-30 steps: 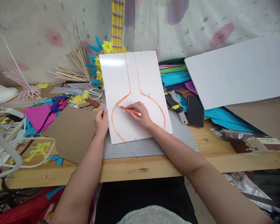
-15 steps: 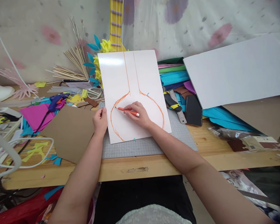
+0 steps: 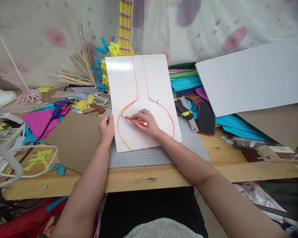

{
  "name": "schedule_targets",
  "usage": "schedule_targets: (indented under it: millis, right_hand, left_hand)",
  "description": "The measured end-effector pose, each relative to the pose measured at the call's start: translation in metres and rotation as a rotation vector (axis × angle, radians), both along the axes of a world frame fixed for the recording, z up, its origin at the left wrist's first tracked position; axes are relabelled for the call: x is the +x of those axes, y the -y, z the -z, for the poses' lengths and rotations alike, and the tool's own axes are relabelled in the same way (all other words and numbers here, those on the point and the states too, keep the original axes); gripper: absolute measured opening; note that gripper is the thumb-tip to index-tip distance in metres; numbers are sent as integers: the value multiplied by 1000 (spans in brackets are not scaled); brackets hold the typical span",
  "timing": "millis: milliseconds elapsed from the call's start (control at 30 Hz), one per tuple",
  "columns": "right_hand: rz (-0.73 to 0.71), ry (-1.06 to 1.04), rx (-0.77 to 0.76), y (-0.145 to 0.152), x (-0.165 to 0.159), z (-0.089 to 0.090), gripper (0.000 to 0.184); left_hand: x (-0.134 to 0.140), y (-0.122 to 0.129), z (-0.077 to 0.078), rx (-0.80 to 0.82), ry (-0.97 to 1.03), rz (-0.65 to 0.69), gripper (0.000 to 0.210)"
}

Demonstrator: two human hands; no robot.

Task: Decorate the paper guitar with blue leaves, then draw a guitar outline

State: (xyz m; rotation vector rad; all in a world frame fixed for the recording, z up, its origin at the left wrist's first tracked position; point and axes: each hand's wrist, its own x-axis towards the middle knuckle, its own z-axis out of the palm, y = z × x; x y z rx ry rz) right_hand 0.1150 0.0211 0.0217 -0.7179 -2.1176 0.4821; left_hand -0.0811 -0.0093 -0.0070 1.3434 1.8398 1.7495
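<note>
A white board (image 3: 124, 79) lies tilted up over a grey cutting mat (image 3: 144, 160), bearing an orange outline with a straight neck and a round body. My right hand (image 3: 149, 122) rests on the board, its fingers closed round an orange marker (image 3: 138, 121). The marker's tip is at or just over the left side of the round outline. At the board's left edge my left hand (image 3: 106, 128) is closed, pinching that edge between thumb and fingers. The outline's lower right part is hidden by my right hand and forearm.
Right of the board lie a box cutter (image 3: 185, 109), a metal ruler (image 3: 190, 115) and a black phone (image 3: 206, 118). Brown cardboard (image 3: 72, 142), a glue gun (image 3: 58, 107) and scissors (image 3: 101, 98) are on the left. Behind stands a yellow guitar-like neck (image 3: 125, 26); a large white board (image 3: 253, 76) leans at right.
The marker tip has moved slightly left and down along the left curve, with my right hand shifting a little. My left hand keeps its hold on the board's edge.
</note>
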Motion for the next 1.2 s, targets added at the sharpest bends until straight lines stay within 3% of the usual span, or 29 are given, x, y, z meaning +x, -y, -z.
schedule_targets:
  millis: [167, 367, 633, 833, 1033, 1200]
  right_hand:
    - [11, 30, 17, -2, -2, 3, 24]
    - [-74, 60, -32, 1, 2, -3, 27]
    - [-32, 44, -19, 0, 0, -1, 24]
    - [-144, 20, -101, 1, 6, -7, 22]
    - [-92, -137, -181, 4, 5, -7, 21]
    - [-127, -94, -215, 15, -1, -2, 21]
  left_hand:
    - [-1, -1, 2, -4, -2, -4, 32]
    - [-2, -1, 3, 0, -1, -10, 32]
    - [-3, -1, 4, 11, -21, 7, 34]
    - [-3, -1, 4, 6, -15, -6, 33]
    - [-1, 0, 2, 1, -1, -6, 32]
    - [-1, 1, 0, 13, -27, -3, 34]
